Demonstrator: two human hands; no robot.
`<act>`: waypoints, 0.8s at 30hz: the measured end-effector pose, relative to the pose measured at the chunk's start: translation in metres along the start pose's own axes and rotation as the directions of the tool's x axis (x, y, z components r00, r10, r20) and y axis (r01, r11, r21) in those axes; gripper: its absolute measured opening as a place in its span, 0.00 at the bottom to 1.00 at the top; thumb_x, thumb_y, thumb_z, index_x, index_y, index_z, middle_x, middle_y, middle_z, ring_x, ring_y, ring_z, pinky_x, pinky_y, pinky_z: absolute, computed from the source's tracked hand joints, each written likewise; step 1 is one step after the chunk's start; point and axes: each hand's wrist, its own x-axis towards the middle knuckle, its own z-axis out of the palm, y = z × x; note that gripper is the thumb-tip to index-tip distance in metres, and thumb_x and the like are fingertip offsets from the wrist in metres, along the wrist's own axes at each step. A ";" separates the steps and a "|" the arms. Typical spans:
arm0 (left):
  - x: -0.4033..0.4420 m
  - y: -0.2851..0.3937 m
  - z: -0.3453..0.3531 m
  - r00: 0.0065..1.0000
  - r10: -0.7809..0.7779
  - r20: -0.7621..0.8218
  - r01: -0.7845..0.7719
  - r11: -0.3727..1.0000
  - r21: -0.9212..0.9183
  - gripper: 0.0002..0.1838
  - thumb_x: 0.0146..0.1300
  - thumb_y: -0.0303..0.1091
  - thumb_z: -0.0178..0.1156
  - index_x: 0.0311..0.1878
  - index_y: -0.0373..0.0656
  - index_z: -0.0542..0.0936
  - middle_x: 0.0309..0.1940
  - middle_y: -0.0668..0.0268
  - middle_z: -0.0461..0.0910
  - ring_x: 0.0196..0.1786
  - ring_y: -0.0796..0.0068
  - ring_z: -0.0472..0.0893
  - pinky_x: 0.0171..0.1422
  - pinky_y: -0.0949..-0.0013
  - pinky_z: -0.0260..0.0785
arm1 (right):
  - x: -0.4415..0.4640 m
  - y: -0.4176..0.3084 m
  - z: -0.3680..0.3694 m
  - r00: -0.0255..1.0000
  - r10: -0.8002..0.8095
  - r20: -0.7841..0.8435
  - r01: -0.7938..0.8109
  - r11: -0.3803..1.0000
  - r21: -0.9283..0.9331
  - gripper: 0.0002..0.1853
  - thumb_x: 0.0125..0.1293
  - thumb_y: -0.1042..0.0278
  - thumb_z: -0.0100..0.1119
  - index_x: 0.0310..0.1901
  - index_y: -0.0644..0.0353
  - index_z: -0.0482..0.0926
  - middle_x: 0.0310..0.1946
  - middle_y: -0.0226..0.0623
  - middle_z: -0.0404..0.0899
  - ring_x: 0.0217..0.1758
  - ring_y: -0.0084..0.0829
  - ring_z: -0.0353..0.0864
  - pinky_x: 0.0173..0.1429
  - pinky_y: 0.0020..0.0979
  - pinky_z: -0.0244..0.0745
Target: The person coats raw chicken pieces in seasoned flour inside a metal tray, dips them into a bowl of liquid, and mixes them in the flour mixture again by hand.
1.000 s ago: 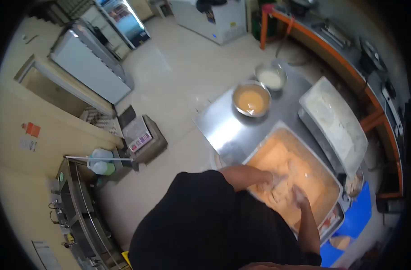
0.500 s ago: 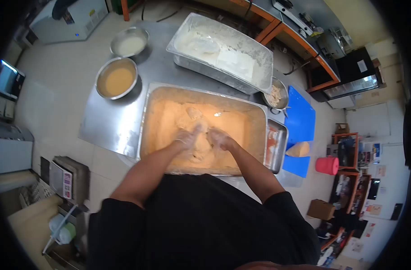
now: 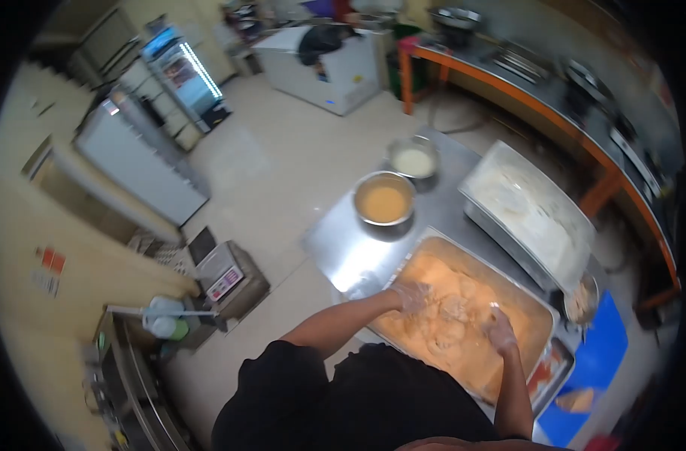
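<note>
Orange-tinted breading flour fills a deep metal pan [image 3: 537,301] in front of me. Several coated pieces [image 3: 452,310], likely food, lie half covered in the middle of the flour; blur hides their exact kind. My left hand [image 3: 410,296], in a clear plastic glove, rests on the flour at the pan's left side, fingers stretched out. On the right side, my right hand [image 3: 499,331], gloved too, touches the flour with its fingers apart and a little curled. The coated pieces lie between both hands, and I see nothing held in either.
Beyond the pan stands a second metal pan [image 3: 501,214] of white flour. A bowl of orange liquid [image 3: 385,201] and a bowl of pale liquid [image 3: 413,160] sit at the table's left. Toward the right are a small bowl [image 3: 583,299], a shallow tray [image 3: 557,376] and a blue sheet [image 3: 606,342].
My view has turned left, so the table now sits farther right. My hands have moved apart from the middle of the pan toward its two sides, leaving the coated pieces between them.
</note>
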 end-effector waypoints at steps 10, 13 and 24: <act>-0.011 -0.008 0.028 0.996 -0.062 0.070 0.054 0.993 0.102 0.18 0.56 0.39 0.55 0.47 0.41 0.79 0.35 0.51 0.83 0.41 0.50 0.83 0.45 0.53 0.74 | 0.074 0.028 0.039 0.905 0.192 0.379 0.090 0.784 -0.614 0.25 0.56 0.61 0.61 0.54 0.66 0.75 0.52 0.57 0.80 0.58 0.49 0.79 0.59 0.41 0.74; -0.011 -0.017 0.024 0.991 0.132 -0.016 -0.126 0.971 0.202 0.17 0.57 0.40 0.54 0.45 0.41 0.79 0.33 0.50 0.83 0.40 0.48 0.83 0.45 0.52 0.74 | 0.097 0.053 0.051 0.880 -0.009 0.475 0.384 0.604 -0.699 0.21 0.56 0.57 0.61 0.45 0.66 0.80 0.43 0.54 0.83 0.48 0.49 0.83 0.52 0.42 0.76; -0.007 -0.047 -0.032 0.986 0.126 0.113 -0.130 0.991 0.023 0.15 0.61 0.36 0.54 0.47 0.41 0.81 0.43 0.50 0.84 0.47 0.51 0.84 0.51 0.53 0.75 | 0.046 -0.007 0.101 0.995 0.093 -0.034 -0.092 0.740 -0.666 0.18 0.53 0.57 0.65 0.40 0.62 0.81 0.39 0.55 0.83 0.47 0.53 0.82 0.51 0.44 0.76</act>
